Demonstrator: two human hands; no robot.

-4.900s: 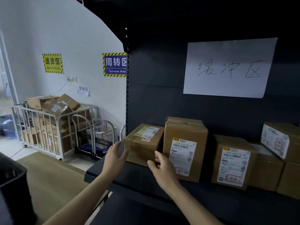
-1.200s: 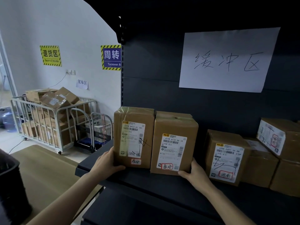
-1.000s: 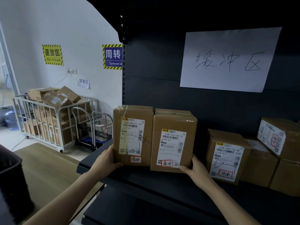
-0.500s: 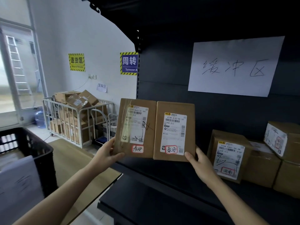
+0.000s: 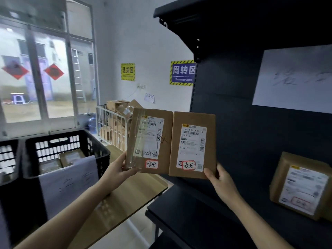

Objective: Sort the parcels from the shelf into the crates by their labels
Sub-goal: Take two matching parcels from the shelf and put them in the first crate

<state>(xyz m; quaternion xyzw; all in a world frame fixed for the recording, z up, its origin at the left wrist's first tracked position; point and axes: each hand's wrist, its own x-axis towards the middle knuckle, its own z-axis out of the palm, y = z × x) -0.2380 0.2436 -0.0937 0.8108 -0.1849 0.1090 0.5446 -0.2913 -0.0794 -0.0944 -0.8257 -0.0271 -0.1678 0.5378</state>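
Grips the left parcel (image 5: 150, 141) at its lower left corner with the left hand (image 5: 116, 174), the right parcel (image 5: 193, 145) at its lower right corner with the right hand (image 5: 221, 183). Holds both aloft, edges touching, off the shelf's (image 5: 181, 214) front left corner. Hides the fingertips behind the cardboard. Cannot read the blurred sheet (image 5: 69, 184) on the black crate (image 5: 103, 159), nor the shelved parcel's (image 5: 301, 187) label, cut off rightward.

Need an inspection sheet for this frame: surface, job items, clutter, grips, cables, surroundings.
Surface: dark shelf, third parcel standing on it.
Job's things: left parcel and right parcel held side by side, off the shelf; black crate holds boxes.
Clutter: nothing seen.
Grips: left hand grips left parcel's lower corner; right hand the right parcel's.
Cables: thin lead below wall socket.
Surroundings: wooden table, cage cart of cartons, window.
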